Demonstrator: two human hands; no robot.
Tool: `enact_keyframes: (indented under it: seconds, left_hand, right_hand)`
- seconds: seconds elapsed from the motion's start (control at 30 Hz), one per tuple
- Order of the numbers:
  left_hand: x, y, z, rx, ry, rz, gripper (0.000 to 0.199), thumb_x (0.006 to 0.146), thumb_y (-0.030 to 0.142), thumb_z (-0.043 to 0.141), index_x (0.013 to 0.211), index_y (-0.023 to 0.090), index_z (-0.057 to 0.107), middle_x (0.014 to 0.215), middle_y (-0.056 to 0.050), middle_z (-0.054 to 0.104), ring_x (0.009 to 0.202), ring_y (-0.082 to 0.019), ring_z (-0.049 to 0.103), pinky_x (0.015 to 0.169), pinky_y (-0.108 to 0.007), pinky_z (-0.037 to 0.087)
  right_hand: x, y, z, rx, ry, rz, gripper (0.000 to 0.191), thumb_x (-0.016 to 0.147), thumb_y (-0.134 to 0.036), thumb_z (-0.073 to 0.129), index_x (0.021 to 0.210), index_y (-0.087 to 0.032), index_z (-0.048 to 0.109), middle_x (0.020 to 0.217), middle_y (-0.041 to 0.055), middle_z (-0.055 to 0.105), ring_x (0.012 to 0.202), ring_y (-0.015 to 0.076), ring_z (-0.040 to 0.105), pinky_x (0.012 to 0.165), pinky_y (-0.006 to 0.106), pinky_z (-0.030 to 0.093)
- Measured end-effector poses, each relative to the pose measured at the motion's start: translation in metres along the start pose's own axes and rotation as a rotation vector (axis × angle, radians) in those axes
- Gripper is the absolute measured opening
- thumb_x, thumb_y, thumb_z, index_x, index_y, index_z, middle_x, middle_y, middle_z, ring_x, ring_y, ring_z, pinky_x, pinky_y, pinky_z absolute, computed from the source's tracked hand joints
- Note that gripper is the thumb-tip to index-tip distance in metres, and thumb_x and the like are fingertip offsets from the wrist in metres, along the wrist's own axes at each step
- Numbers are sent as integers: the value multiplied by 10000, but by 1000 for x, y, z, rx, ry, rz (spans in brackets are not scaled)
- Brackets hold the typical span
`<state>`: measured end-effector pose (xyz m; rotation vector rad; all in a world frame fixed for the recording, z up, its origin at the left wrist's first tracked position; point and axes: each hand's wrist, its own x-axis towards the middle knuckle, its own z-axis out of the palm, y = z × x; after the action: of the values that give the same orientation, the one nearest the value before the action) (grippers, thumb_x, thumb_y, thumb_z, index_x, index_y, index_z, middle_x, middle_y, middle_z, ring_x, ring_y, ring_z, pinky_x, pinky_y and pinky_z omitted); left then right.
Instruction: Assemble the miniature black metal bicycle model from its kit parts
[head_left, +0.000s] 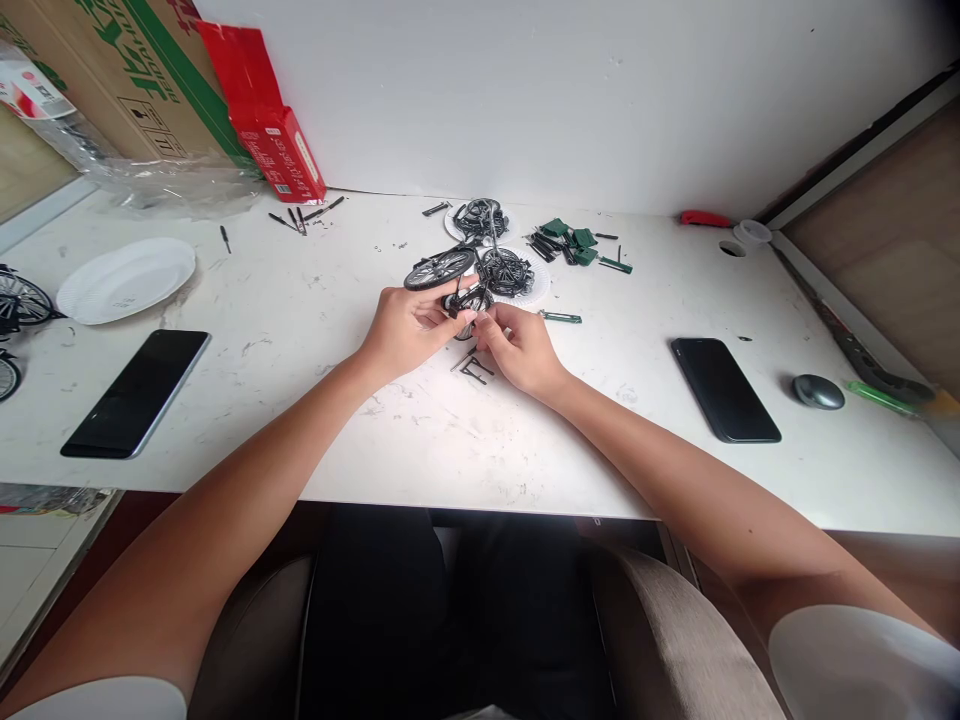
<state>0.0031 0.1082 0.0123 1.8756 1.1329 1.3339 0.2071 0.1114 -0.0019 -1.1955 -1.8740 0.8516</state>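
Observation:
My left hand [409, 332] is closed around a black miniature bicycle [440, 268], tilted above the table with one spoked wheel towards the upper left. Thumb and fingers of my right hand [523, 347] pinch together at the bicycle's lower part, against the left fingertips. Whatever small piece is in that pinch is hidden. Just below the hands lie small dark frame-like parts [477, 370]. Behind them, one paper plate [541, 287] carries black wheels, and another plate [450, 226] bears more black bicycle parts.
Green and black pieces [581, 240] lie at the back right. A phone [726, 390] and a grey mouse-like object [818, 391] are on the right; another phone [136, 393] and a white plate [127, 281] on the left. A red box [281, 150] stands against the wall.

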Motion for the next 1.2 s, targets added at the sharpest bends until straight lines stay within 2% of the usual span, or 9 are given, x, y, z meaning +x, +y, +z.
enact_keyframes:
  seconds: [0.17,0.4,0.53,0.7,0.87,1.03,1.2]
  left_hand:
    - [0,-1,0,6,7,12,481,861,297,844,1332,201,832,537,59,499,501,-86,433,561,-222,509]
    - [0,1,1,-13,-7,-1,490,874,337,836,1329,156,826,588,24,590,569,-113,558,630,-233,563]
    - [0,1,1,-9,0,-9,471,857,309,849,1311,188,837,548,53,497,514,-89,451,556,-220,504]
    - [1,0,0,4,4,-2,451,847,292,842,1295,234,847,533,70,395,505,-85,349,502,-225,447]
    - [0,0,0,5,-3,7,452,857,293,839,1305,233,844,532,70,383,506,-86,315,502,-228,418]
    - [0,0,0,-11,-5,7,453,858,324,848,1297,214,845,549,56,440,515,-88,354,520,-224,438]
    - [1,-1,0,5,-1,10,462,842,284,846,1301,232,847,552,67,356,514,-80,288,481,-216,375]
  right_hand:
    - [0,1,1,-5,-10,11,424,1028,-608,598,845,-227,639,763,33,730,662,177,565,665,326,436]
    - [0,0,0,-26,-7,-4,536,1077,-668,473,836,-222,647,760,49,748,686,197,627,714,346,466]
    - [0,-1,0,-5,-6,-19,556,1084,-670,453,818,-219,642,743,48,741,679,195,633,718,348,470]
    - [0,1,1,-6,-3,3,473,1022,-662,589,829,-232,623,741,35,717,660,183,582,652,331,435]
    - [0,1,2,-9,1,-5,459,1039,-638,565,829,-234,622,740,35,720,654,181,572,656,336,431]
    - [0,0,0,-26,-6,-32,585,1073,-714,445,793,-230,616,729,46,730,660,191,605,686,350,453]
    - [0,0,0,-4,-12,-22,601,1066,-740,451,803,-229,628,726,47,724,660,193,602,687,351,450]
